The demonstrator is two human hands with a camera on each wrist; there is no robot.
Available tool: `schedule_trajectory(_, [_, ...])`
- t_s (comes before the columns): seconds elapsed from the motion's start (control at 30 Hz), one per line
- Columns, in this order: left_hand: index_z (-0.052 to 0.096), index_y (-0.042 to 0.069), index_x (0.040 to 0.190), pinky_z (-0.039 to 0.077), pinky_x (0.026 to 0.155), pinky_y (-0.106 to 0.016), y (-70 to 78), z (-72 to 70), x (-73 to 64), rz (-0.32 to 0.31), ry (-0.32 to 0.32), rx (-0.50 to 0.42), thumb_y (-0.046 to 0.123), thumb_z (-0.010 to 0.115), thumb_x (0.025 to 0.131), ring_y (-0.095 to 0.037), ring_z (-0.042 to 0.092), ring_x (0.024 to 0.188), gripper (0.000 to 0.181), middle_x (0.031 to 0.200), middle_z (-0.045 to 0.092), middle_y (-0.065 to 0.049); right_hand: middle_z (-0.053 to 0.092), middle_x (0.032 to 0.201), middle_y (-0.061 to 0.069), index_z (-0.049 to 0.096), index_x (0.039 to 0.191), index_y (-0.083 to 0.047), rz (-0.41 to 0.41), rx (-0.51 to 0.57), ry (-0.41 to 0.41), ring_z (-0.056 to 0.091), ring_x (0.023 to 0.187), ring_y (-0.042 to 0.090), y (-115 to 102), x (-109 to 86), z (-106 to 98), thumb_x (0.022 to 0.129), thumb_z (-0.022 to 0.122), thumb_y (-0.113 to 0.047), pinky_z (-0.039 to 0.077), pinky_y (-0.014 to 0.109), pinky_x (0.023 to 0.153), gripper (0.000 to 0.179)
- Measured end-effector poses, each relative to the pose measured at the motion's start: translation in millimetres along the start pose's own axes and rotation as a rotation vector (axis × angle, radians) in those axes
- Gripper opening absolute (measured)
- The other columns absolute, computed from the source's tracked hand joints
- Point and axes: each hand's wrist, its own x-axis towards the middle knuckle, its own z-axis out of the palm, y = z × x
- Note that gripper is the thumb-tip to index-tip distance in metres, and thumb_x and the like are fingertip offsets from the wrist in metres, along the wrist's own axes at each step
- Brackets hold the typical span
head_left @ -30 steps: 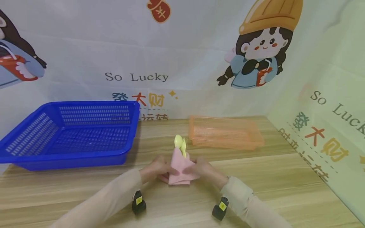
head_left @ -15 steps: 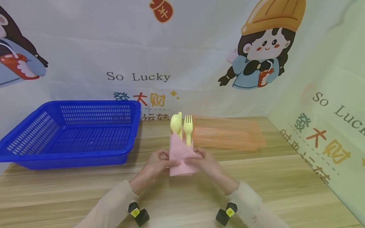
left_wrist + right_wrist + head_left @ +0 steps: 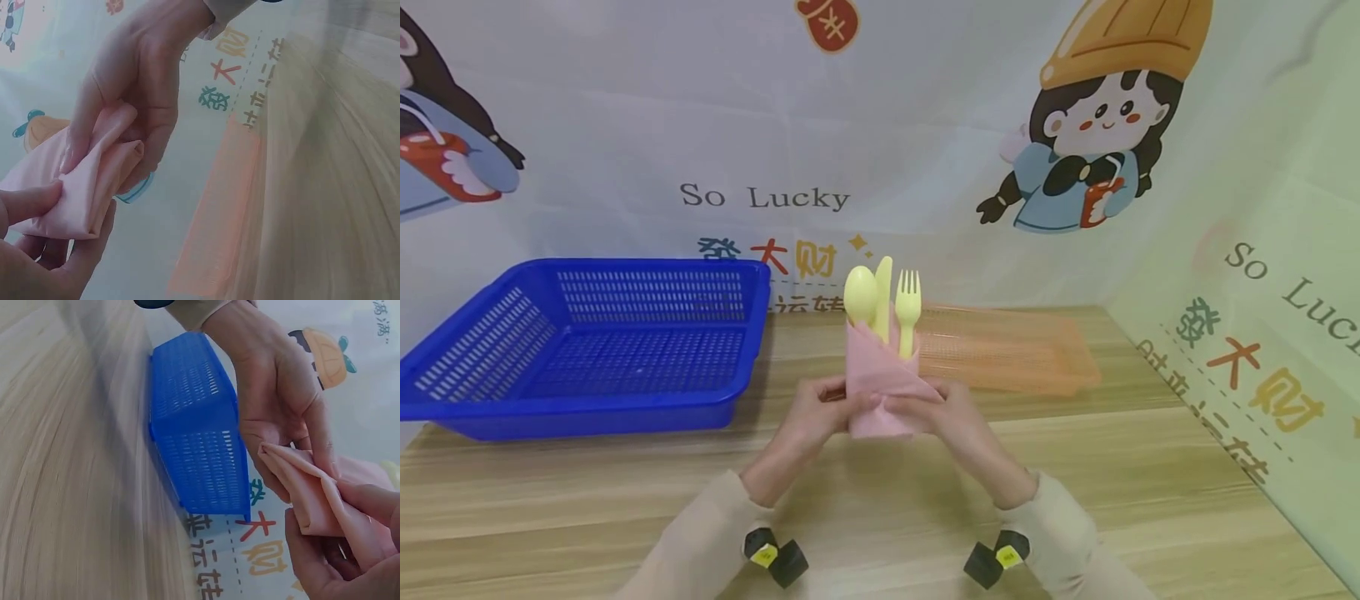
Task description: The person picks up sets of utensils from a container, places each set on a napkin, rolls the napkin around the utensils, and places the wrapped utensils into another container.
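A pink folded napkin (image 3: pixel 883 371) is held upright above the table in the head view. From its top stick out a pale yellow spoon (image 3: pixel 861 293), a knife (image 3: pixel 883 287) and a fork (image 3: pixel 908 307); their lower parts are hidden inside the fold. My left hand (image 3: pixel 814 413) pinches the napkin's left side, thumb in front. On the other side my right hand (image 3: pixel 958 417) grips it in the same way, its thumb pressing the front near the other thumb. The left wrist view shows the layered bottom edge of the napkin (image 3: pixel 78 209) between both hands.
At the left of the wooden table (image 3: pixel 625 492) stands a blue plastic basket (image 3: pixel 733 417). A translucent orange basket (image 3: pixel 1045 383) lies behind the napkin to the right. A printed cloth backdrop (image 3: pixel 910 167) closes off the back and right side.
Both hands have raised the napkin and cutlery from low over the table and tilted it upright towards the camera. The knife, hidden earlier, now shows between spoon and fork.
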Motion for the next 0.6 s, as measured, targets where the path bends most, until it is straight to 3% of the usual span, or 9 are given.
schedule_trajectory(0.1, [0.059,-0.008,0.107,0.051,0.068,-0.027,1.2,1.3,0.1,0.011,-0.011,-0.014,0.006,0.063,0.079,-0.012,0.059,0.074,0.031,0.094,0.064,-0.014,0.066,0.080,0.003,0.066,0.095,-0.007,0.011,-0.001,-0.036,0.055,0.074,0.011,-0.8,-0.9,-2.7,0.074,0.070,-0.031,0.044,0.029,0.072,0.032])
schedule_trajectory(0.23, [0.058,-0.010,0.105,0.048,0.065,-0.024,-0.3,0.2,0.1,0.019,-0.082,-0.020,0.008,0.062,0.080,-0.010,0.057,0.072,0.031,0.087,0.064,-0.008,0.067,0.085,0.003,0.067,0.097,-0.006,-0.002,0.024,-0.078,0.057,0.079,0.011,0.3,-0.9,-5.7,0.075,0.069,-0.030,0.043,0.028,0.074,0.033])
schedule_trajectory(0.43, [0.056,-0.008,0.103,0.049,0.066,-0.023,-6.9,4.3,1.1,-0.024,-0.186,-0.129,0.012,0.060,0.082,-0.009,0.060,0.073,0.028,0.083,0.064,0.000,0.067,0.079,0.002,0.065,0.092,0.001,-0.043,-0.016,-0.131,0.056,0.075,0.010,0.6,-0.1,-5.9,0.078,0.066,-0.022,0.043,0.027,0.070,0.027])
schedule_trajectory(0.6, [0.054,-0.004,0.101,0.049,0.064,-0.022,-7.2,8.0,0.9,-0.039,-0.134,-0.183,0.014,0.057,0.085,-0.009,0.060,0.072,0.024,0.082,0.064,0.001,0.057,0.063,-0.003,0.065,0.085,0.000,-0.087,-0.116,-0.034,0.045,0.059,0.007,-3.0,-1.0,-2.6,0.078,0.067,-0.026,0.038,0.022,0.054,0.027])
